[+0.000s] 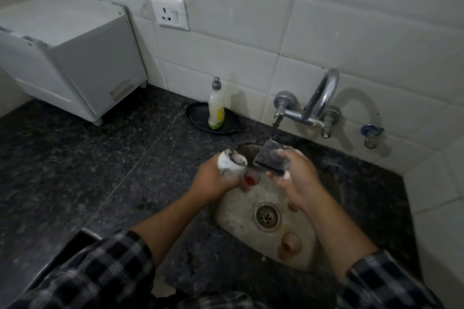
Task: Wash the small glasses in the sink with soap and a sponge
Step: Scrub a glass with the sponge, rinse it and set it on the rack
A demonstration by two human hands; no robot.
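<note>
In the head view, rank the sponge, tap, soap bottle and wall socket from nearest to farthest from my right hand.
1. Sponge: held in the right hand itself.
2. Tap: on the wall just behind.
3. Soap bottle: on the counter, back left.
4. Wall socket: high on that wall, far left.

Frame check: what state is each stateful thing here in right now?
Left hand: grips a foam-coated glass.
Right hand: holds the sudsy sponge.
Tap: no stream visible.
Glass by the drain: in the sink, reddish residue inside.
Soap bottle: upright on a black dish.
</note>
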